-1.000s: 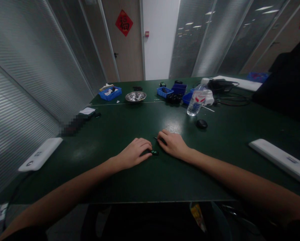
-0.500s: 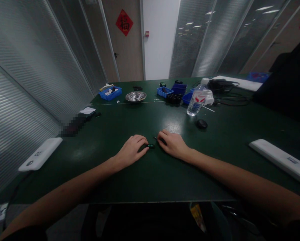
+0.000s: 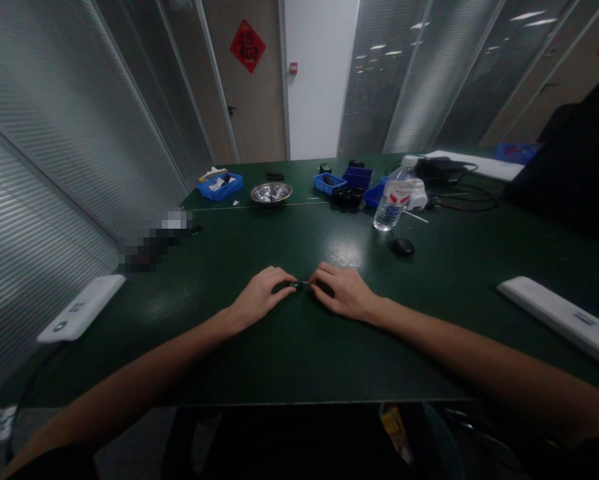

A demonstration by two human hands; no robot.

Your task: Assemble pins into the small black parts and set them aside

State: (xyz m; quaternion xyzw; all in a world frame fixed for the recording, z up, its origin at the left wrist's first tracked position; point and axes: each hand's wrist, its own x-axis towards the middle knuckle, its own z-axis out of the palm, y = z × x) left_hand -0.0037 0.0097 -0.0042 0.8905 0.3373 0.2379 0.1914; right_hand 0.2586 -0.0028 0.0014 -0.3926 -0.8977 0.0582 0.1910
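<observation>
My left hand (image 3: 259, 297) pinches a small dark piece with green on it (image 3: 296, 285) between thumb and fingertips, just over the dark green table (image 3: 299, 353). Opposite it, my right hand (image 3: 345, 292) is closed on a thin, light metal pin-like piece (image 3: 306, 283). The tip of that thin piece points left and meets or nearly meets the green and black piece; I cannot tell whether they touch. Both parts are too small to name more exactly, and the fingertips cover some of each.
A water bottle (image 3: 394, 197) and a black mouse (image 3: 403, 247) stand right of centre. Farther back are a metal bowl (image 3: 271, 194), a blue basket (image 3: 220, 187) and black round parts (image 3: 348, 197). White devices lie left (image 3: 82, 308) and right (image 3: 559, 317).
My two hands have come closer together. The left-hand piece has shifted slightly up and left, and the thin piece in my right hand now points at its end.
</observation>
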